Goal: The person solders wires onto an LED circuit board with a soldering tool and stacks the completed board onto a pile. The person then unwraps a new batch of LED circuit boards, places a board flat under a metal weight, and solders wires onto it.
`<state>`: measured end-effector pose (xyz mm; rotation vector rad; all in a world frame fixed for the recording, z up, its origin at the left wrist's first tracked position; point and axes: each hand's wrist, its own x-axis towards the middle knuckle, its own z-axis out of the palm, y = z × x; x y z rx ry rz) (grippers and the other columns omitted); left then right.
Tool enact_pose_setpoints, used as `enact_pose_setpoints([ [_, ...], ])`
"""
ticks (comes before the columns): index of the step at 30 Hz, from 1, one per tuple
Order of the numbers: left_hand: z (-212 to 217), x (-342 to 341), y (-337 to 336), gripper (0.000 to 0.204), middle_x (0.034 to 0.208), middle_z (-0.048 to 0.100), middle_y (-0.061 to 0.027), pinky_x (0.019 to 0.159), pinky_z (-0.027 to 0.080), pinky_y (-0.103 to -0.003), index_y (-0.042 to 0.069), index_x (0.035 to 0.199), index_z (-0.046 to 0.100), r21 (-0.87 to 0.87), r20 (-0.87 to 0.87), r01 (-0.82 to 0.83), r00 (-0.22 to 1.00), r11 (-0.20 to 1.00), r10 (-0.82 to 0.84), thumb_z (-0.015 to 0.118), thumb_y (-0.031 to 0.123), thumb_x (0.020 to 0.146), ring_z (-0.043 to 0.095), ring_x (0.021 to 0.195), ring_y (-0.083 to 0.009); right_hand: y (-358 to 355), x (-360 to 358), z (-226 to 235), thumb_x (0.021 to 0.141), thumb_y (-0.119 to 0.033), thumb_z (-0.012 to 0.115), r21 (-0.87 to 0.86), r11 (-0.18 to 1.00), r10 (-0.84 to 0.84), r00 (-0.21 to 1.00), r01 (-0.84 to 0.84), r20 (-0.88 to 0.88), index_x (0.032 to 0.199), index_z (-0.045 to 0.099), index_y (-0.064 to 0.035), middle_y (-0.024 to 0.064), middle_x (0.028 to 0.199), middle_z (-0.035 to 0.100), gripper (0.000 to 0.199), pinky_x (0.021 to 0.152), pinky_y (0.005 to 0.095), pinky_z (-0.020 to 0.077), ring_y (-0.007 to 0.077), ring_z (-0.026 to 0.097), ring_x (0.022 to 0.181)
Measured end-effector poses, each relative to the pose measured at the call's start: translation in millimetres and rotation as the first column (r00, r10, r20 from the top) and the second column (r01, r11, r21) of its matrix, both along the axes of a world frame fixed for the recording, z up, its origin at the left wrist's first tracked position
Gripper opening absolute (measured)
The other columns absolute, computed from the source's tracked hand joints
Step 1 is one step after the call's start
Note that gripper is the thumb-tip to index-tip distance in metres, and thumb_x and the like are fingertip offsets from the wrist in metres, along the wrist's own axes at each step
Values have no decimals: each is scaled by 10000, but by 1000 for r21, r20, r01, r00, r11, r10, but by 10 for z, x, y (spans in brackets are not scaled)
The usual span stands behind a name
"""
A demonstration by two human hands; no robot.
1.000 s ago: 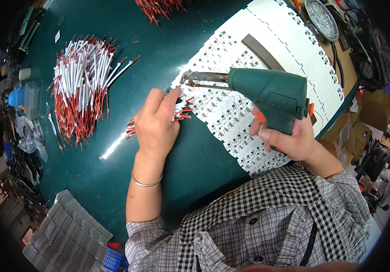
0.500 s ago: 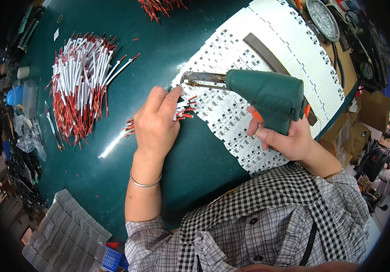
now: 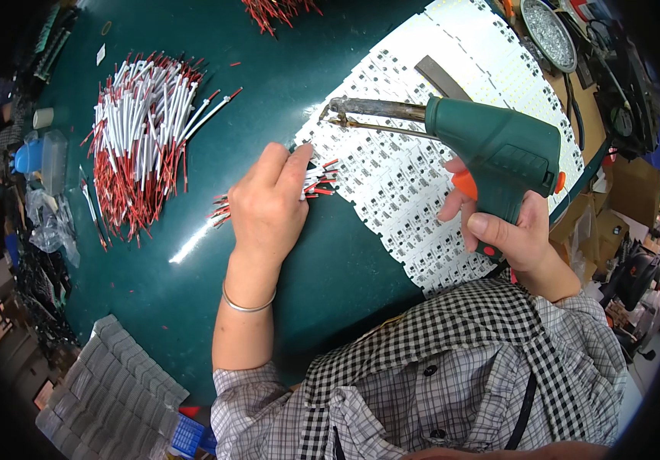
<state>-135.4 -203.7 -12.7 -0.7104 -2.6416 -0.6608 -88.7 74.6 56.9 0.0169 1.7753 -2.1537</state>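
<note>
My right hand is wrapped round the handle of a green soldering gun with an orange trigger. Its dark metal barrel and thin feed tube point left, with the tip over the corner of a white circuit board sheet, apart from my left fingers. My left hand is closed, back upward, around a small bunch of red and white wires whose ends stick out on both sides. Its thumb and forefinger meet at the sheet's left corner; what they pinch there is hidden.
A large heap of white-sleeved red wires lies left on the green table, and another red bundle at the far edge. A brown strip rests on the sheet. Stacked grey parts stand lower left; a metal dish upper right.
My right hand has drawn the soldering gun to the right and slightly up, so its tip has left my left fingertips. The left hand keeps its place with the wires.
</note>
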Motion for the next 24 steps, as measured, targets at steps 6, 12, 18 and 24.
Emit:
enact_pose_setpoints([
  [6,-64,-14,-22,457,753,534,-60,521,465,-328,57,961,679,83,23,-27,999,996,25,568,-140,564,576,615,-226,15,49,46,840,-12,643,29,1000,-8,999,7,31,1327,426,48,187,1151,606,536,539,227,518,166,640,819],
  [12,-27,-66,-60,517,744,558,-74,557,470,-316,71,963,702,133,114,39,992,990,-55,522,-179,548,594,648,-235,31,119,-6,851,-32,636,81,994,70,997,-71,13,1286,460,24,138,919,662,472,532,201,490,76,563,621],
  [18,-32,-65,-63,507,749,571,-75,567,473,-319,75,945,701,162,122,54,990,985,-74,524,-184,547,605,663,-237,-48,206,-63,849,-17,638,53,996,75,996,-78,51,1240,461,3,126,948,652,429,529,201,489,75,568,630],
  [24,-33,-64,-74,500,773,593,-74,574,479,-325,75,935,701,161,150,51,986,986,-76,522,-186,548,617,680,-239,-65,221,-102,855,-5,627,68,996,54,996,-59,66,1242,458,-10,107,952,651,423,526,211,491,74,567,639],
])
